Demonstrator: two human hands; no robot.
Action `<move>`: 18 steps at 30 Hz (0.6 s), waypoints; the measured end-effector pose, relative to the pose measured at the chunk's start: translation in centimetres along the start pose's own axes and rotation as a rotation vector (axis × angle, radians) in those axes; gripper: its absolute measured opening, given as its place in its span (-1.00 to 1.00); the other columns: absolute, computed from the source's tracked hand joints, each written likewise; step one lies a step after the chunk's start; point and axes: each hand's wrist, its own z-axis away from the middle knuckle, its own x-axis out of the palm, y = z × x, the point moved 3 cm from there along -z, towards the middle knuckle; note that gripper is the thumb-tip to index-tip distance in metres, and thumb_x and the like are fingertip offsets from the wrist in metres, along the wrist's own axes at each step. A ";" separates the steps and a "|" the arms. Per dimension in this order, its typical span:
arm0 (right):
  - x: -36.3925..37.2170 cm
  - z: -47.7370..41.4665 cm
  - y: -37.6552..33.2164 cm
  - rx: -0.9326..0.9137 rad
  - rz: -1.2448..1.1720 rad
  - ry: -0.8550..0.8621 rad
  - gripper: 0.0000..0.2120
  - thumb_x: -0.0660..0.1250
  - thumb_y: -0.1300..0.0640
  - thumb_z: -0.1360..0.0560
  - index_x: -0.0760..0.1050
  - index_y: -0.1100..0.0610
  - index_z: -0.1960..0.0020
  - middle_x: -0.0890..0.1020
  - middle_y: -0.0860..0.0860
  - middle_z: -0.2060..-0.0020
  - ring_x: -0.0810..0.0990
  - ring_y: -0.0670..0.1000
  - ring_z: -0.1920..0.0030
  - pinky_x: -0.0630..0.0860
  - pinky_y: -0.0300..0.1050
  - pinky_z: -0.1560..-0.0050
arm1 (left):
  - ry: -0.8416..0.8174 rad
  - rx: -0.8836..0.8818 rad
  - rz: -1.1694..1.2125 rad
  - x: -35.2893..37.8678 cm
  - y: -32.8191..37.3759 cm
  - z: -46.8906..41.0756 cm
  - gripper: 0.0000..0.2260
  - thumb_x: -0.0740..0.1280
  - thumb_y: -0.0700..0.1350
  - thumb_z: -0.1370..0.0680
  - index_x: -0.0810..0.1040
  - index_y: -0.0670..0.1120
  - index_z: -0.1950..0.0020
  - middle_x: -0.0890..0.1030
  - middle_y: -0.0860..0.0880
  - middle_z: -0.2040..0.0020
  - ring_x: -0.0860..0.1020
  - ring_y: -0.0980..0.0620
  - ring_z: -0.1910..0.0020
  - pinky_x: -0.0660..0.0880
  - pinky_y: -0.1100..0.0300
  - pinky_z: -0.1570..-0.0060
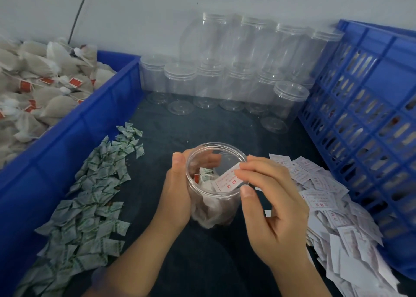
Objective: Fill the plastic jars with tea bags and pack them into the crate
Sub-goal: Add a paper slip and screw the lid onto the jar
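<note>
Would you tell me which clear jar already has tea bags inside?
The jar in the left hand, front centre: tea bags show through it, while the jars stacked by the wall are empty.

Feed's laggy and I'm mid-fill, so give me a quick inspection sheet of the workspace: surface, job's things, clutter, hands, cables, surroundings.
Surface: dark mat.
Job's things: jar, partly filled, held at centre; tea bags heaped in bin at left; empty jars stacked against the wall; crate at right, contents unclear.
Clutter: sachets piled left of the jar; slips piled right of it.
Hands: left hand grips the jar; right hand pinches one slip at the jar's mouth.
Cables: one dark cable up the wall, top left.
Surroundings: pale wall behind.
</note>
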 end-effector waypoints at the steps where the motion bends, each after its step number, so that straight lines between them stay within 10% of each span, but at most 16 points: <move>1: 0.1 0.0 -0.1 -0.004 0.015 -0.003 -0.83 0.26 0.20 -0.48 0.61 0.23 0.06 0.59 -0.02 0.00 0.55 -0.03 -0.10 0.41 -0.25 -0.18 | 0.003 0.001 0.000 0.0 0.1 0.0 -0.36 -0.05 0.37 -0.42 0.64 -0.04 0.01 0.70 -0.05 0.01 0.63 0.01 -0.06 0.47 0.10 -0.12; 8: 0.5 -0.1 -0.1 -0.003 0.050 -0.066 -0.79 0.21 0.13 -0.53 0.60 0.15 0.12 0.59 -0.13 0.04 0.48 0.00 -0.17 0.31 -0.26 -0.25 | 0.012 -0.004 -0.008 0.0 0.3 -0.1 -0.39 -0.05 0.35 -0.45 0.66 0.01 0.06 0.69 -0.06 0.02 0.63 0.00 -0.06 0.46 0.01 -0.19; 13: 1.1 0.6 -0.2 -0.004 0.158 -0.092 -0.67 0.21 0.05 -0.53 0.47 0.15 -0.23 0.49 0.02 -0.25 0.35 0.05 -0.35 0.23 -0.19 -0.38 | 0.026 -0.018 -0.008 -0.1 0.2 -0.1 -0.41 -0.05 0.34 -0.46 0.68 0.05 0.08 0.70 -0.02 0.05 0.64 0.06 -0.03 0.46 0.05 -0.12; 18: 1.2 0.1 -0.2 0.124 0.236 -0.078 -0.57 0.17 -0.18 -0.53 0.53 0.18 0.12 0.38 0.18 -0.37 0.21 0.17 -0.44 0.15 -0.09 -0.43 | 0.003 -0.005 -0.003 0.0 0.2 -0.1 -0.34 -0.04 0.39 -0.41 0.63 -0.05 -0.01 0.68 -0.09 -0.01 0.62 -0.06 -0.09 0.44 -0.14 -0.24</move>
